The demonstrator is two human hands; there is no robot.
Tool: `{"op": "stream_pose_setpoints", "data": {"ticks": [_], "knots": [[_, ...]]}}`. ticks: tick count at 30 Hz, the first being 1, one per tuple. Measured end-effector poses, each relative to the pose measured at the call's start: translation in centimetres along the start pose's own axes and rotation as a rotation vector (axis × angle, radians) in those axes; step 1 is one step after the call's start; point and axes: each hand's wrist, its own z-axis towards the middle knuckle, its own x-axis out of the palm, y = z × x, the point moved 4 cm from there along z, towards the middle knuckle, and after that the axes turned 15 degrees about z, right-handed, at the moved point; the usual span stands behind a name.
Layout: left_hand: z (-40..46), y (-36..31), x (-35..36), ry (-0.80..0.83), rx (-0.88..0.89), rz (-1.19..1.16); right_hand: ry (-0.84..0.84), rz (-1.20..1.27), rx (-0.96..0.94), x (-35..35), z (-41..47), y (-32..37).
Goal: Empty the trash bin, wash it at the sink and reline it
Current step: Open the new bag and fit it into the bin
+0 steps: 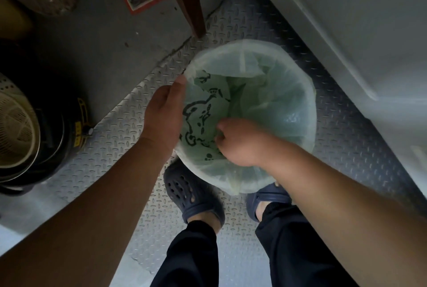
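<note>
Single head-worn wide-angle view, looking almost straight down from standing height, close over the lined trash bin (288,106) on the metal floor (129,111), both forearms reaching in from the bottom edge.

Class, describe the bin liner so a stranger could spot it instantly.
Start from the metal tread-plate floor; just ahead of the person's dark clogs stands a round bin. The bin liner is the pale green translucent bag folded over its rim, the only thing printed with dark cartoon markings.
</note>
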Motion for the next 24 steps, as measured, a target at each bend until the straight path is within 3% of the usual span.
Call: {"op": "stream_pose_setpoints", "data": {"ticks": [2,4,6,7,8,11,14,18,21,24], "knots": [[-0.1,0.1,-0.3,-0.002,-0.018,-0.017,-0.275,0.086,-0.17,-2.5,-3.4,0.6],[0.0,0.8,-0.8,-0.026,-0.075,-0.094,-0.681,0.173,-0.294,-6.2,-7.3,-0.3],[0.1,2.0,-1.5,-0.049,-0.165,-0.216,-1.039,0.366,-0.259,-9.6,-9.7,-3.5],[0.1,2.6,-1.7,-0.033,-0.207,-0.24,-1.124,0.541,-0.184,-10.7,-9.9,-5.9],[0.1,3.2,-1.7,0.012,-0.246,-0.241,-1.119,0.756,-0.095,-11.2,-9.3,-8.3],[0.1,4.4,-0.9,0.198,-0.306,-0.255,-0.772,1.179,0.068,-10.7,-6.3,-12.6],[0.5,5.0,-0.3,0.3,-0.285,-0.29,-0.582,1.259,0.038,-9.9,-4.7,-13.5],[1.7,5.7,-0.3,0.312,-0.253,-0.335,-0.591,1.493,0.014,-10.2,-3.5,-14.3],[2.1,5.5,-0.1,0.375,-0.242,-0.384,-0.529,1.668,0.142,-9.5,-1.9,-14.4],[2.4,5.2,0.0,0.409,-0.26,-0.455,-0.367,1.58,0.326,-8.3,-1.0,-13.6]]}}
